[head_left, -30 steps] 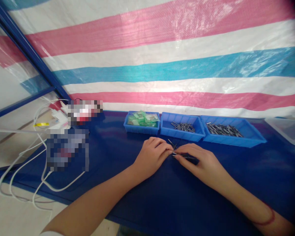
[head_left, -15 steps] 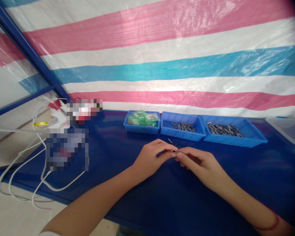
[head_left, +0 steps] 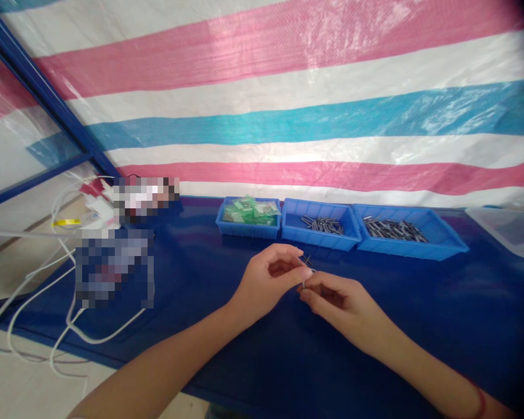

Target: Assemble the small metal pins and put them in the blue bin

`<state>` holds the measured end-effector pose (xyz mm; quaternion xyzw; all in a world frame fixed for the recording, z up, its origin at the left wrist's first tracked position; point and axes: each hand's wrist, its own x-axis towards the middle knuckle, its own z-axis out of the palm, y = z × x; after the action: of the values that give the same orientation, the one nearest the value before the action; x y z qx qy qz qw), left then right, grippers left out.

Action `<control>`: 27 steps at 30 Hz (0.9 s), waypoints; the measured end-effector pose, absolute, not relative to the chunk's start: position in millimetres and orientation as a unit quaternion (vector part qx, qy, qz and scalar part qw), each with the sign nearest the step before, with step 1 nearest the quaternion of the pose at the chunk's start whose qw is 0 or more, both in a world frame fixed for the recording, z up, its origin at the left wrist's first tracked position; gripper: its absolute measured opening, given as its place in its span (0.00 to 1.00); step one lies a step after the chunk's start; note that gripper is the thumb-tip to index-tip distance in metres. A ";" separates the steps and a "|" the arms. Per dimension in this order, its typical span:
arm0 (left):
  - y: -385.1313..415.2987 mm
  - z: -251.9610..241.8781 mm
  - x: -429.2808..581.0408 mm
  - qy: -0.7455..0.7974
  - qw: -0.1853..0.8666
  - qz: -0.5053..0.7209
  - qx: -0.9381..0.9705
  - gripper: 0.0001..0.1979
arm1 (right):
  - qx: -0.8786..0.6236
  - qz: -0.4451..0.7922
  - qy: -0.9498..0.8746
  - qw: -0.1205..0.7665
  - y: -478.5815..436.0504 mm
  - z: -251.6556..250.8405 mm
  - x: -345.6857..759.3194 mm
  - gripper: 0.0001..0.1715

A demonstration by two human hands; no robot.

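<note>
My left hand (head_left: 273, 276) and my right hand (head_left: 347, 299) meet over the blue tabletop, in front of the bins. The right thumb and forefinger pinch a small metal piece (head_left: 303, 285), mostly hidden by the fingertips. My left thumb presses at the same spot, its forefinger arched above; what lies between them is too small to make out. Just past the left fingertips show a few thin dark metal pins (head_left: 307, 260); whether they lie on the table or are held, I cannot tell. Behind, the middle bin (head_left: 318, 237) and the right bin (head_left: 413, 249) contain many metal pins.
A smaller blue bin (head_left: 248, 231) on the left is filled with green-tinted plastic packets (head_left: 251, 210). At far right stands a clear plastic container (head_left: 506, 233). White cables (head_left: 109, 337) loop over the table's left side. A striped plastic sheet (head_left: 288, 128) hangs behind.
My left forefinger has lifted away from its thumb, and the fingertips have shifted slightly toward me. The metal piece at the right fingertips now shows lower. The whole view has moved a little.
</note>
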<state>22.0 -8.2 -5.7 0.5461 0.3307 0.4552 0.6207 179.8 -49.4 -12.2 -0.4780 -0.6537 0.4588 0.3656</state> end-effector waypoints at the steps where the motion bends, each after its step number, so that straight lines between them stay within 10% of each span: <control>1: -9.7 -4.7 22.2 0.330 0.621 0.454 0.548 0.13 | -0.476 0.459 -0.659 0.359 -50.4 -11.6 179.2 0.13; 27: -11.7 -2.9 19.6 0.358 0.546 0.423 0.628 0.05 | -0.487 0.471 -0.615 0.404 -48.4 -13.5 182.7 0.13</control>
<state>19.6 -11.7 -2.9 0.6283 0.3584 0.4233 0.5456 182.7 -48.4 -13.5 -0.4873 -0.6150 0.4707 0.4035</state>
